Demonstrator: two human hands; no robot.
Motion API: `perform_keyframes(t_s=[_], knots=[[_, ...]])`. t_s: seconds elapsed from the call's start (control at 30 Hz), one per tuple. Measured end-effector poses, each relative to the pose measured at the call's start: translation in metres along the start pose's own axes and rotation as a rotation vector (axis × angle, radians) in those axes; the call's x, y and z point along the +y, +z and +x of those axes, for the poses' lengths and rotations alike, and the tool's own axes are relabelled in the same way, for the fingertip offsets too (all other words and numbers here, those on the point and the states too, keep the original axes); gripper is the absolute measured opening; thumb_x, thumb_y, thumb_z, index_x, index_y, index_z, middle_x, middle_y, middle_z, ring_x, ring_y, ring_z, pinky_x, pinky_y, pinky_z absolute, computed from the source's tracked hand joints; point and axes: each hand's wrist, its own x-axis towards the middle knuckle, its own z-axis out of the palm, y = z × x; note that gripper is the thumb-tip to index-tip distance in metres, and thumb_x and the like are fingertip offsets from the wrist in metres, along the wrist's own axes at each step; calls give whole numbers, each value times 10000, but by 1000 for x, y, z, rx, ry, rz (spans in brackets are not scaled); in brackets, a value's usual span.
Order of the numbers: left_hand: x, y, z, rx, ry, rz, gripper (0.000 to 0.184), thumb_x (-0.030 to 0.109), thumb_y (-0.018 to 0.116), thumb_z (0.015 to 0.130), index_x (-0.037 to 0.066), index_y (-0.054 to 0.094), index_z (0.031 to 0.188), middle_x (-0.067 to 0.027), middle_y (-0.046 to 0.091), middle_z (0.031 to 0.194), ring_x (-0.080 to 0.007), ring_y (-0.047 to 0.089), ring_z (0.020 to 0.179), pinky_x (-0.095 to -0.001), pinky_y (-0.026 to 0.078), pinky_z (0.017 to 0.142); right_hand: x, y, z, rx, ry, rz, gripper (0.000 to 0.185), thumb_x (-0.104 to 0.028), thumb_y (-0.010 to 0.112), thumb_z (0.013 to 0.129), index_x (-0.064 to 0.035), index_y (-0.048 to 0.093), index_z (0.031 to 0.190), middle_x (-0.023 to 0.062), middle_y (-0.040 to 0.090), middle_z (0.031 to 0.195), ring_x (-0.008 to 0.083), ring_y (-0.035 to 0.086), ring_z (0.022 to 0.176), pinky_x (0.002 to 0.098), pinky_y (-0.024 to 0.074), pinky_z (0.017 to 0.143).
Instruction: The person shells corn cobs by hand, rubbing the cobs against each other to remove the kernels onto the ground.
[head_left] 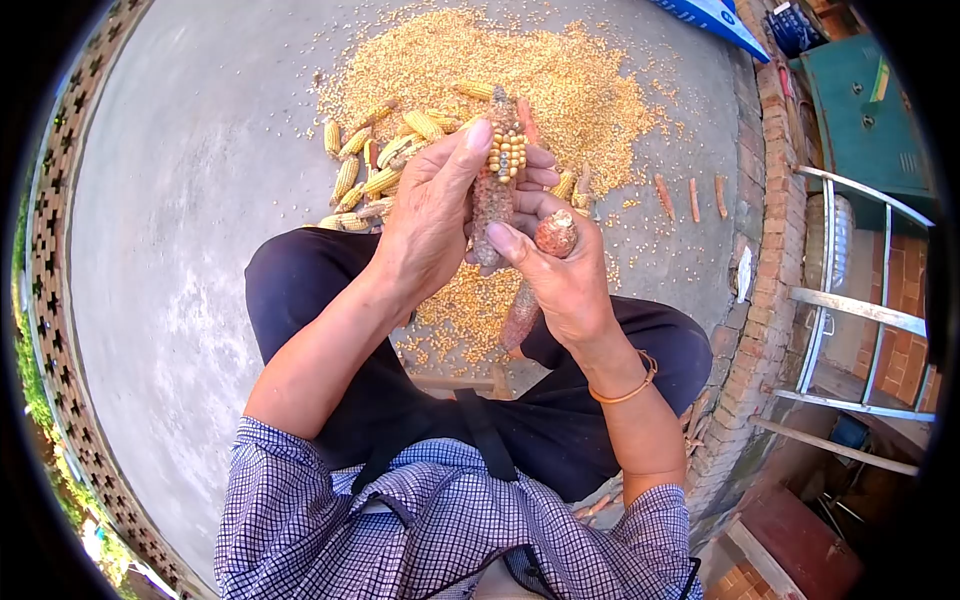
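Holding corncob (493, 203), long axis forward, partly bare

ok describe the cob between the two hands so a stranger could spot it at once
Find the big heap of loose kernels, then the left hand and right hand lower in view. Between them is the mostly stripped cob, set apart from the nearby yellow ears and the bare second cob by its small patch of kernels.

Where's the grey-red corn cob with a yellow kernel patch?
Upper centre of the head view: grey-red corn cob in the left hand, right hand against its lower end, loose yellow kernels beyond.
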Motion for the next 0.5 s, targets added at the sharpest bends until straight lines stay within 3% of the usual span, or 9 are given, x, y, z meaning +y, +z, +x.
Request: perform_keyframes(t_s=[0.5], knots=[[-6,9,-2,76,154,149,432,240,291,1066,-100,454,1277,-247,587,1170,-292,665,990,-368,600,826,5,14,-2,53,-177,-69,180,-15,684,890,36,576,1024,70,662,947,82,622,871,234,533,766]])
